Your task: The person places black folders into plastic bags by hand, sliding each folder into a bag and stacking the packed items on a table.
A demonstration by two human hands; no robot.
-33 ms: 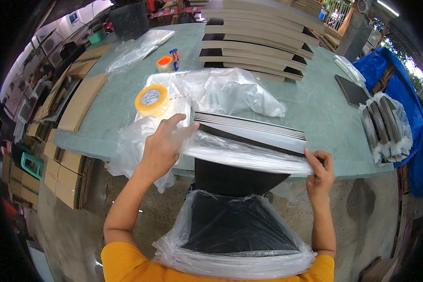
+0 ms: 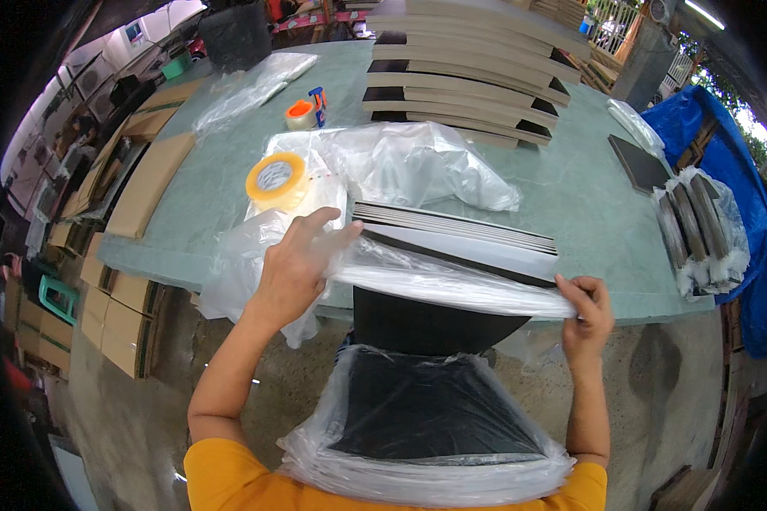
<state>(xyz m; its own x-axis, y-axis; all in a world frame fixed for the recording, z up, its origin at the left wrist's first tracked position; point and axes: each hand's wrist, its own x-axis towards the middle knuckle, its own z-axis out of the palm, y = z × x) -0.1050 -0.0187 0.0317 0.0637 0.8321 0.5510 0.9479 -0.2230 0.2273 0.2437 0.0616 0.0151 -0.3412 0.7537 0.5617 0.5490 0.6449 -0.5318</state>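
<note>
A stack of thin boards, dark and white along the edges, lies at the table's near edge. Clear plastic bag film covers its near side in a gathered, shiny band. At the stack's left corner, my left hand holds the bag's edge, fingertips against the boards. My right hand pinches the film beside the right corner. Below the band, a black panel drops past the table edge. Closer to my body, another black panel is wrapped in clear plastic.
Beyond the boards are crumpled plastic bags, a yellow tape roll and an orange-cored tape roll. A tall pile of boards stands at the back. Wrapped bundles sit right, near a blue tarp. Cardboard lines the left.
My right hand has shifted slightly right and toward me, drawing the film's edge a little past the stack's right corner. My left hand stays nearly in place.
</note>
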